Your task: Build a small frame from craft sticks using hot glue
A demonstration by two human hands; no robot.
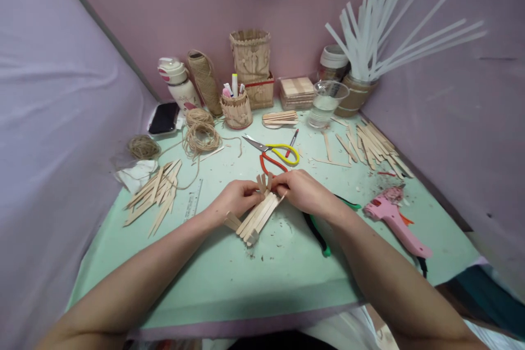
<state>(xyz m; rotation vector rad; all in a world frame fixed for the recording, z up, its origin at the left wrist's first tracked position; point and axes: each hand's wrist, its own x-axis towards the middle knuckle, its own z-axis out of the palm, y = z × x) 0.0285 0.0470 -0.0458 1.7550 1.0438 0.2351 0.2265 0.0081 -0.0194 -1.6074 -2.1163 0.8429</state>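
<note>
Green tabletop: markers in holder, liquid in cup, both hands pinching stick frame

Desk front open between forearms up to stick assembly. Scissors block beyond; right, green-handled tool, then glue gun; left, loose stick pile.

Just below the table's near edge, we wear black clothing, seen as a low curved strip. Above the table, our left forearm, right forearm, left hand and right hand are bare.
</note>
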